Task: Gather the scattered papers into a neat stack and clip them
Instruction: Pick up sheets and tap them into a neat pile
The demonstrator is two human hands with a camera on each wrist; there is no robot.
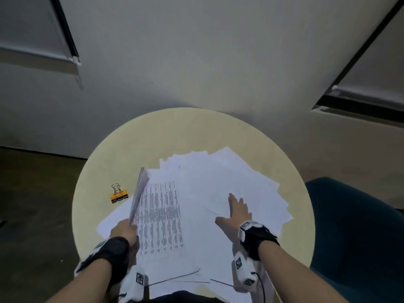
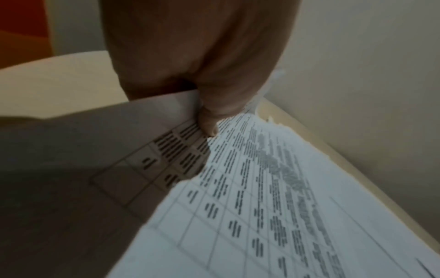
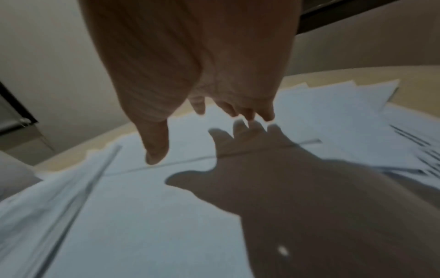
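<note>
White papers (image 1: 207,186) lie fanned and overlapping across a round cream table (image 1: 122,149); one on top is printed with columns of text (image 1: 161,217). My left hand (image 1: 124,230) grips a bundle of sheets (image 1: 137,195) by its near edge, lifted on edge at the left of the pile; the left wrist view shows the thumb (image 2: 209,120) pinching these sheets (image 2: 133,143). My right hand (image 1: 236,211) lies flat with spread fingers on the loose sheets at the right; in the right wrist view its fingers (image 3: 238,111) are straight over white paper (image 3: 147,216). An orange binder clip (image 1: 118,194) sits left of the papers.
A dark teal chair (image 1: 354,232) stands at the table's right. A grey wall rises close behind the table. Dark floor (image 1: 37,204) lies to the left. Some papers overhang the table's near edge by my body.
</note>
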